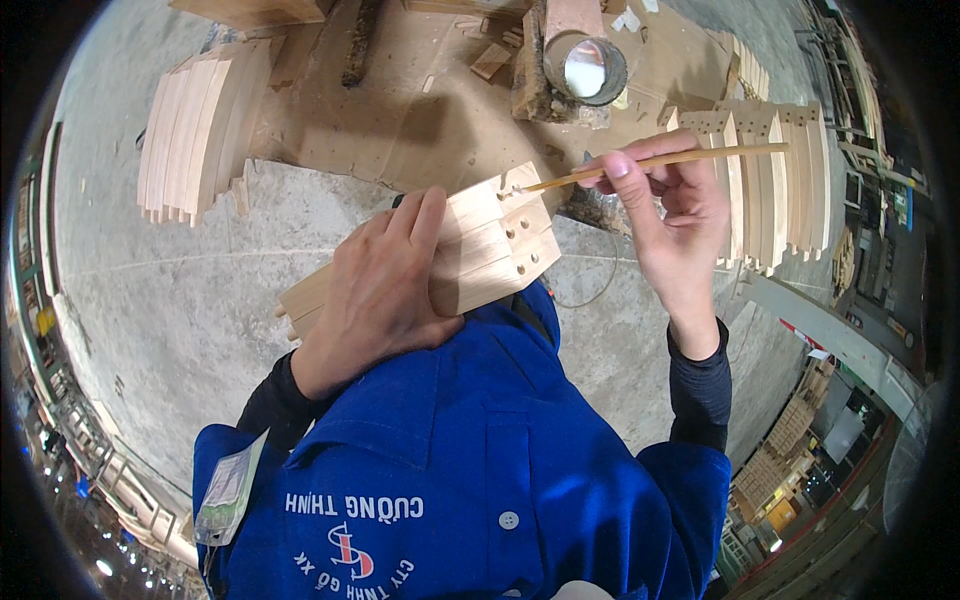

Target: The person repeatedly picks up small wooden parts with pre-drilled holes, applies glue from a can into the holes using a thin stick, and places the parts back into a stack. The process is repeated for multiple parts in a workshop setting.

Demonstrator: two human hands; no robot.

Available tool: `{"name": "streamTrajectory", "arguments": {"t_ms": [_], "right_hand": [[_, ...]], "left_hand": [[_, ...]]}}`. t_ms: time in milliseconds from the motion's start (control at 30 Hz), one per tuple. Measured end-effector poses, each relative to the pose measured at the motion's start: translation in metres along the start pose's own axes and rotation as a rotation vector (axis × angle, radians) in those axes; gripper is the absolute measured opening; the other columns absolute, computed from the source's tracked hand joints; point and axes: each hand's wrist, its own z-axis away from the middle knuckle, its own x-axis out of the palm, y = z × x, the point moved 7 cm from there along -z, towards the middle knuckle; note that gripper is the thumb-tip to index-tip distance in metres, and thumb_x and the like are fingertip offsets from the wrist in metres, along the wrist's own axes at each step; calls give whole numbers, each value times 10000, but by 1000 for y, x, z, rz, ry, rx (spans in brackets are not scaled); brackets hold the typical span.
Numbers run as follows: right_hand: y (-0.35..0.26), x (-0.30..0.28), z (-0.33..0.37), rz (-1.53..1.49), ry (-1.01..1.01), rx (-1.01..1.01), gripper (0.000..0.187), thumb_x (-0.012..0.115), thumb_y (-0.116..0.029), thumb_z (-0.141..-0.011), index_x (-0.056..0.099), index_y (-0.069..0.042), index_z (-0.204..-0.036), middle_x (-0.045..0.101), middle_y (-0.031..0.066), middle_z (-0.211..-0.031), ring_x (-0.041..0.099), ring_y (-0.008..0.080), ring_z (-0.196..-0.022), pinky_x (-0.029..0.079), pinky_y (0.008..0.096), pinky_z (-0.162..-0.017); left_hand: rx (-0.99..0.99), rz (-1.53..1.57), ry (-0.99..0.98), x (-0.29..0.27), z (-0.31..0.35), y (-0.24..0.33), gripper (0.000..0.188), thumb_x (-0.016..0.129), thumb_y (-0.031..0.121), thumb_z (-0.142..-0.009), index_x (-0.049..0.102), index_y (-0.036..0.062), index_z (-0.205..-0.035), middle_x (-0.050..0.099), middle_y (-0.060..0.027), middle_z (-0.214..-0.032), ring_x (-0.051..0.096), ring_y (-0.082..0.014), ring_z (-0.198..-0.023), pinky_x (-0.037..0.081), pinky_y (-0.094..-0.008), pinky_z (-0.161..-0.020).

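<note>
My left hand (385,270) is closed round a bundle of pale wooden bars (478,250), held side by side in front of my body. Several round dowel holes show in their right-hand ends, and short pegs stick out at the left end. Between thumb and fingers, my right hand (670,200) pinches a thin wooden stick (715,154). The stick's left tip touches the bars at one of the upper holes, where a little white stuff shows. Its other end points out to the right.
Beyond the bars, a round pot (588,72) with white liquid stands by a wooden block (530,85) on flattened cardboard (420,130). Curved wooden pieces (195,130) are stacked at the left. More drilled wooden pieces (770,190) stand at the right, close to my right hand.
</note>
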Motion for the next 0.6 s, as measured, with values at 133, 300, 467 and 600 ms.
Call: {"name": "streamTrajectory", "arguments": {"t_ms": [133, 300, 467, 600], "right_hand": [[4, 13, 1, 77, -46, -40, 120, 736, -58, -970, 647, 19, -994, 748, 92, -909, 762, 147, -838, 600, 259, -722], [5, 19, -2, 133, -108, -11, 124, 745, -62, -963, 654, 16, -996, 755, 90, -918, 764, 137, -831, 589, 244, -706], [8, 14, -2, 23, -58, 38, 117, 737, -59, -970, 650, 16, -991, 739, 67, -887, 763, 140, -839, 587, 248, -721], [4, 12, 0, 74, -70, 2, 107, 729, -53, -976, 648, 14, -997, 727, 54, -870, 763, 148, -842, 593, 261, -743]], "left_hand": [[26, -1, 15, 1, 0, 1, 1018, 919, 281, -538, 430, -46, -1368, 603, -209, -1168, 646, -386, -1061, 546, -445, -913], [7, 21, 0, 1, 0, 1, 1017, 923, 287, -540, 432, -46, -1366, 605, -209, -1172, 646, -379, -1056, 545, -437, -913], [18, 25, 7, 1, 1, 2, 1018, 923, 292, -546, 429, -45, -1368, 604, -206, -1175, 646, -372, -1045, 547, -434, -906], [15, 12, 13, 1, 3, 2, 1020, 926, 297, -544, 428, -42, -1369, 602, -203, -1179, 646, -369, -1041, 547, -433, -903]]}}
